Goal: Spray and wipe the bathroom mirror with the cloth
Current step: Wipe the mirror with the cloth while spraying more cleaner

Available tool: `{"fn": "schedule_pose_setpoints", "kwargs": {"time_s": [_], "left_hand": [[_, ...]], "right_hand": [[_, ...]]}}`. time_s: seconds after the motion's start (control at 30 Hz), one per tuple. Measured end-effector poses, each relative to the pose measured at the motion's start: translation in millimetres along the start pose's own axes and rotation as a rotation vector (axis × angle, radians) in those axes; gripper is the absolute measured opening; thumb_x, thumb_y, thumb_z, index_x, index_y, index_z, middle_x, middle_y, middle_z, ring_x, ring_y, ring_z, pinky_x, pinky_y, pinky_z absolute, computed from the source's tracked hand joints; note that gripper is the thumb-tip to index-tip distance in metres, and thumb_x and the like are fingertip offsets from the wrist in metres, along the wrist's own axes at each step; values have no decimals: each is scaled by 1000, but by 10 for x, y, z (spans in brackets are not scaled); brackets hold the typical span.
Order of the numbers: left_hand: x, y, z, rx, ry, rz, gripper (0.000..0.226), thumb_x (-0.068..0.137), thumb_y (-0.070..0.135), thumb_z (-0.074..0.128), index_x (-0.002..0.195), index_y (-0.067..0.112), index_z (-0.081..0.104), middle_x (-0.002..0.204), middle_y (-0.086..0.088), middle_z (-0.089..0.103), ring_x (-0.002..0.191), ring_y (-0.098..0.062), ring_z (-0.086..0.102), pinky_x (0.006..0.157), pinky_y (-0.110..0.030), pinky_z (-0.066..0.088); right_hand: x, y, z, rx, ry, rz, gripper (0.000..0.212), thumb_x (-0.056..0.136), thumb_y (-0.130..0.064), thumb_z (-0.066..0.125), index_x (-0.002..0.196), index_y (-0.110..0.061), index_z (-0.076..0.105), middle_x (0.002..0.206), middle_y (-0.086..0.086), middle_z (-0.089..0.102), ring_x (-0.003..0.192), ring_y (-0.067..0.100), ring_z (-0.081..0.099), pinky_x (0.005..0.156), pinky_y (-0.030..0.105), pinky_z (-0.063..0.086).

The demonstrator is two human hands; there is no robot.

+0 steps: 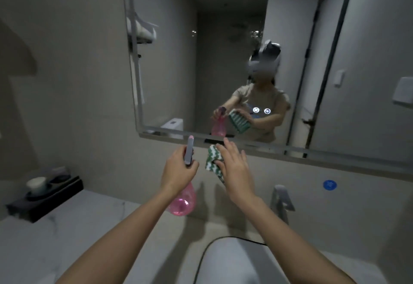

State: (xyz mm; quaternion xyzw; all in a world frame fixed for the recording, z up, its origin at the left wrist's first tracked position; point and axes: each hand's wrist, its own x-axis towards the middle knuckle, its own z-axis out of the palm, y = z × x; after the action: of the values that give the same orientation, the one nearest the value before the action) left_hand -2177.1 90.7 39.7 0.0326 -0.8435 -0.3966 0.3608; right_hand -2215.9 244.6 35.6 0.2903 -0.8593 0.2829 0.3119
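Head cam view, only one angle here. The left hand (178, 168) is wrapped around the neck of the pink spray bottle (184, 201), fingers curled tight around it just under the grey trigger head (189, 150), which pokes up above the knuckles. The bottle's round pink body hangs below the hand, over the counter edge near the wall.

The right hand (234, 167) has the green-and-white striped cloth (213, 160) bunched against its palm side. Fingers are mostly stretched out and spread, pointing up toward the mirror, and the cloth sticks out on the thumb side. Looks like the thumb is pinning it, but the thumb itself is hidden behind the cloth, so I can't tell for sure.

Both hands are held up just below the bottom edge of the mirror (201, 60), close together but not touching. Cloth isn't on the glass. The upper part of the mirror shows some smudgy spots.

Below: a faucet (281, 201) at right, the sink basin (223, 259) at bottom, and a black tray (44, 203) with a cup (35, 185) on the counter at left.
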Motion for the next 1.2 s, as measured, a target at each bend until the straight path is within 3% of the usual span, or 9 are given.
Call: {"fn": "schedule_pose_setpoints", "kwargs": {"time_s": [0.13, 0.2, 0.43, 0.63, 0.83, 1.0, 1.13, 1.2], "left_hand": [[350, -647, -540, 32, -42, -45, 11, 78, 17, 59, 87, 11, 55, 78, -8, 60, 71, -28, 55, 64, -37, 43], [562, -891, -759, 22, -27, -103, 10, 80, 13, 59, 88, 8, 55, 78, -10, 59, 71, -30, 55, 63, -38, 43], [872, -1444, -1060, -19, 5, -164, 11, 79, 8, 60, 89, 6, 56, 81, -12, 60, 74, -32, 56, 66, -40, 44], [1038, -1645, -1253, 8, 34, -168, 10, 79, 8, 60, 87, 6, 55, 79, -12, 59, 73, -32, 55, 63, -38, 42], [1351, -1830, -1401, 51, 14, -129, 11, 80, 9, 60, 90, 7, 57, 85, -10, 61, 75, -30, 57, 66, -37, 43], [1755, -2037, -1533, -9, -54, -51, 8, 82, 11, 60, 90, 8, 57, 82, -10, 62, 74, -28, 59, 66, -38, 47], [2197, -2223, -1681, -58, -89, 98, 4, 81, 7, 59, 82, 9, 56, 74, -11, 60, 68, -26, 57, 61, -37, 43], [2445, -2264, -1804, -99, -123, 169, 5, 79, 11, 60, 83, 11, 58, 77, -7, 63, 73, -25, 60, 66, -37, 45]], "right_hand": [[332, -501, 583, 6, -46, 87, 43, 97, -28, 46, 139, -16, 45, 153, 3, 29, 142, 23, 24, 116, 42, 14], [456, -700, 813, 3, -26, 86, 44, 94, -33, 46, 133, -14, 52, 148, 7, 38, 138, 27, 34, 112, 50, 26], [730, -1070, 1304, -20, -126, 80, 40, 95, -23, 51, 133, -10, 52, 149, 10, 35, 139, 30, 30, 112, 47, 21], [1018, -1212, 1662, 5, -88, 54, 39, 87, -22, 53, 122, -7, 61, 135, 16, 52, 126, 37, 48, 103, 49, 24], [1230, -1312, 1906, 35, -58, 8, 39, 94, -19, 54, 131, -9, 53, 147, 10, 40, 138, 29, 33, 110, 40, 10], [1345, -1396, 2084, -107, 18, 11, 43, 90, -35, 39, 118, -13, 63, 130, 9, 59, 119, 29, 56, 96, 49, 38], [1656, -1558, 2233, -206, 108, 5, 51, 99, -45, 23, 122, -18, 60, 133, 4, 57, 121, 22, 54, 97, 46, 36], [1944, -1745, 2268, -193, 158, 8, 44, 97, -41, 33, 125, -18, 58, 136, 3, 54, 125, 22, 50, 100, 48, 37]]}}
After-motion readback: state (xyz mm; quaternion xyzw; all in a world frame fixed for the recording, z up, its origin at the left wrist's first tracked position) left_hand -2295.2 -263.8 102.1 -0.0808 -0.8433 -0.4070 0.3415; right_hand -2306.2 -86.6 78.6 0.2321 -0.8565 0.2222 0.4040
